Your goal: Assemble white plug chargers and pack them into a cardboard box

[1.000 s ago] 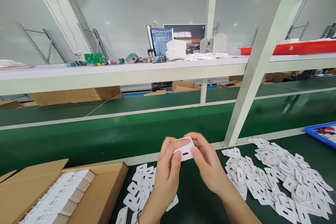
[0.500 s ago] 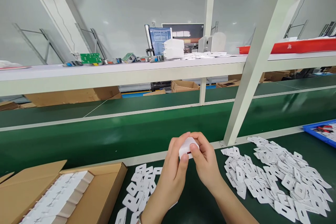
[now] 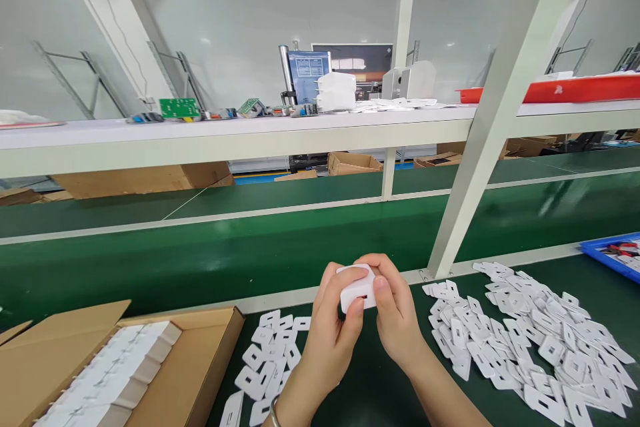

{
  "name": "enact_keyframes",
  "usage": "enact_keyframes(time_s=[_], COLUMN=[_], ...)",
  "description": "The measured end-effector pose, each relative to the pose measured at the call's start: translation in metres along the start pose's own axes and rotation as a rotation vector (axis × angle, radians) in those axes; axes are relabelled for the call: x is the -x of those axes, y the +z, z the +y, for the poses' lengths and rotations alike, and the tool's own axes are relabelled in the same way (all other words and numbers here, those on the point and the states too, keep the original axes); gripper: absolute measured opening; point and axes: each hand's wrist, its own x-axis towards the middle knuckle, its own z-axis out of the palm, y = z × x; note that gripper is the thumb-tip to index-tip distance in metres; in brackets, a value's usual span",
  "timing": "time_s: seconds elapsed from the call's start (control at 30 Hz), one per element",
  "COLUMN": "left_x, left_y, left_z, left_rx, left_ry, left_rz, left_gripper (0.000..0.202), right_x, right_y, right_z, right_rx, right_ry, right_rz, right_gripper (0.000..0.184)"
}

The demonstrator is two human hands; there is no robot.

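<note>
Two bare hands meet over the dark green surface (image 3: 380,387), both clamped on one small white charger block (image 3: 357,288). The left hand (image 3: 333,337) comes up from below, its thumb pressed on the block's lower near edge and its fingers (image 3: 331,280) curled around the far left side. The right hand (image 3: 397,320) grips from the other side, thumb flat on the block's near right corner and fingers (image 3: 376,261) wrapped over the top. The block sits just between the two thumbs, held clear of the surface, its near face turned towards the camera; a small dark slot shows on that face. Below and left of the left fingers lies a loose scatter of flat white plastic pieces (image 3: 267,363), some partly hidden by the left wrist. Farther left of that hand an open cardboard box (image 3: 200,360) holds rows of white blocks (image 3: 107,380) packed side by side. To the right of the right fingers, well apart, a larger heap of white plastic pieces (image 3: 530,343) spreads across the surface. Beyond the fingers runs a green conveyor belt (image 3: 225,253), and a slanted white frame post (image 3: 480,140) rises just right of the hands. A blue tray (image 3: 597,248) shows at the far right edge.
</note>
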Motion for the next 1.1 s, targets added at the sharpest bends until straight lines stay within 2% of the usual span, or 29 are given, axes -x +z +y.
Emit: enact_keyframes(time_s=[0.23,0.33,0.5,0.63,0.8,0.9,1.03,1.1], left_x=[-0.001,-0.004,-0.009,-0.010,-0.006,-0.003,0.001,0.001], left_y=[0.001,0.002,0.001,-0.002,-0.001,0.000,0.001,0.001], left_z=[0.013,0.013,0.006,0.005,0.008,0.009,0.008,0.007], left_rx=[0.126,0.160,0.173,0.214,0.185,0.137,0.086,0.079], left_ry=[-0.156,-0.227,-0.155,-0.133,-0.180,-0.239,-0.335,-0.314], left_rz=[-0.019,0.008,0.060,0.078,0.097,0.061,-0.027,-0.050], left_gripper=[0.051,0.048,0.041,0.040,0.048,0.056,0.052,0.048], right_x=[-0.003,-0.002,-0.002,-0.002,-0.003,-0.004,-0.003,-0.001], right_y=[-0.003,-0.004,-0.004,-0.002,0.002,0.004,0.004,0.004], right_z=[0.000,-0.001,0.000,-0.002,0.000,0.001,0.002,0.003], right_rx=[0.074,0.128,0.190,0.072,-0.022,-0.023,0.046,0.102], right_ry=[0.024,0.067,0.034,0.063,0.085,0.122,0.185,0.173], right_rz=[0.034,0.015,-0.015,-0.073,-0.029,0.012,0.064,0.084], right_gripper=[0.041,0.043,0.045,0.039,0.040,0.045,0.053,0.057])
